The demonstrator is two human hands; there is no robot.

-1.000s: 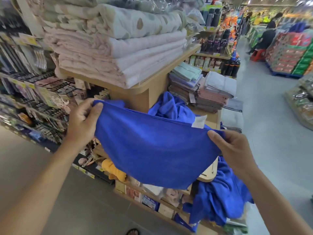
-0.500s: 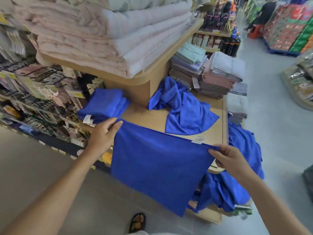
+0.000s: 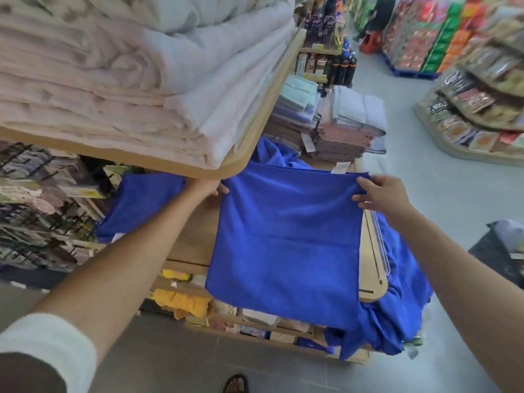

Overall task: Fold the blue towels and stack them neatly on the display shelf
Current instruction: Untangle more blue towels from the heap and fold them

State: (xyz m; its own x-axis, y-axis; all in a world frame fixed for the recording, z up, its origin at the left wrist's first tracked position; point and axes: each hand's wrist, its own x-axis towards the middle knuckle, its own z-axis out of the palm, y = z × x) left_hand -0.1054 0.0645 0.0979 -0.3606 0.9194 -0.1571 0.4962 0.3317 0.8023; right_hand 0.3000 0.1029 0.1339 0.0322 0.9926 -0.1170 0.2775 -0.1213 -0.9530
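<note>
A blue towel (image 3: pixel 286 245) lies spread over the wooden display shelf (image 3: pixel 192 236), its near part hanging past the front edge. My left hand (image 3: pixel 211 188) pinches its far left corner, partly hidden under the upper shelf. My right hand (image 3: pixel 380 194) pinches the far right corner, next to a white label. Folded blue towels (image 3: pixel 141 202) sit at the shelf's left. A crumpled blue towel (image 3: pixel 272 153) lies behind the spread one. More loose blue towels (image 3: pixel 397 316) hang off the right side.
The upper shelf (image 3: pixel 249 131) with thick pink and white blankets (image 3: pixel 127 80) overhangs the left. Stacks of folded grey, pink and green towels (image 3: pixel 343 123) stand at the back. Yellow cloth (image 3: pixel 181 302) sits on the lower shelf. A person (image 3: pixel 380 12) stands far down the aisle.
Both hands have carried the towel forward from in front of the shelf and laid it flat on the shelf top, over part of the crumpled towel. The view has moved closer.
</note>
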